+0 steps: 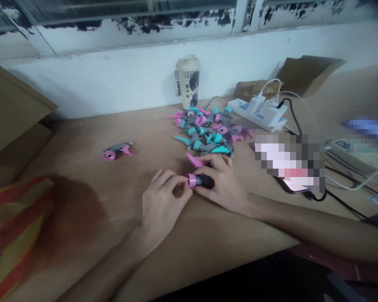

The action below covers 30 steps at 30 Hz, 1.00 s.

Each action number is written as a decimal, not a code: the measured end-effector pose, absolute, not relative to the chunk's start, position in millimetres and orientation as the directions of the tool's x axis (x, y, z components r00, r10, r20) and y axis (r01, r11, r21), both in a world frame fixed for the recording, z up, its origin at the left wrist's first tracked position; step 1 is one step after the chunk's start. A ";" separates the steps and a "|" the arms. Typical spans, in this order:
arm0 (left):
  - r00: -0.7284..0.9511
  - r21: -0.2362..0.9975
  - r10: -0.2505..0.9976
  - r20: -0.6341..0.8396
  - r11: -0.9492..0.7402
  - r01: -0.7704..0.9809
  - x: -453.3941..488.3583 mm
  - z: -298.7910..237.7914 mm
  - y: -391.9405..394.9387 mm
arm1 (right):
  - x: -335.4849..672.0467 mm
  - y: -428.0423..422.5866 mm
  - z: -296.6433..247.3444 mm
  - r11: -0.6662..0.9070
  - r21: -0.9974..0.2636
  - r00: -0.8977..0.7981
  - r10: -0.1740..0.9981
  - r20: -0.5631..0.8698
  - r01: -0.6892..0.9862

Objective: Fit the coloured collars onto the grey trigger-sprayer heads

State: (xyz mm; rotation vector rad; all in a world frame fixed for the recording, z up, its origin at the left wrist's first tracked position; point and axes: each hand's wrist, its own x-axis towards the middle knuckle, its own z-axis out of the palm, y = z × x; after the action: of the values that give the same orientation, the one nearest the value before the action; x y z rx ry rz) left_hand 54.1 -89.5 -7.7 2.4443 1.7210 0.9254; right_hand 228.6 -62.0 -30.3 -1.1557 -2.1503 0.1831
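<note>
My right hand is wrapped round a grey and pink trigger spray head, which lies on its side with its pink collar facing left. Thumb and fingertips of my left hand are pinched together at the rim of that collar. Whether they hold a smaller piece there is hidden. Just beyond my right hand is a pile of trigger spray heads, grey with pink or teal collars and triggers. Off to the left, one more grey and pink spray head lies apart on the table.
A coffee cup stands against the wall behind the pile. To the right are a power strip with plugs and cables, and a phone, partly blurred. Cardboard and a red-yellow striped bag occupy the left side.
</note>
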 end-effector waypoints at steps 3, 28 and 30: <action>0.115 0.388 0.877 0.467 -0.320 0.864 42.4 -5.7 -81.8 | 232.3 -59.0 -32.1 0.575 -0.438 -0.320 0.786 0.529 0.691; 0.190 0.758 0.933 0.304 -0.358 0.546 41.7 -9.1 -81.6 | 233.8 -56.4 -31.0 0.656 -0.684 -0.433 0.743 0.510 0.320; 0.221 0.712 0.912 0.346 -0.408 0.571 42.5 -8.1 -81.9 | 234.0 -56.4 -31.7 0.661 -0.680 -0.435 0.739 0.515 0.318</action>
State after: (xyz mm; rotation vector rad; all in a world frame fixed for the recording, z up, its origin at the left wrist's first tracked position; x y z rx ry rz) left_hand 42.5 -81.9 -8.1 2.0653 1.3669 1.0471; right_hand 234.0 -56.4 -31.7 -0.8187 -2.0280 0.6293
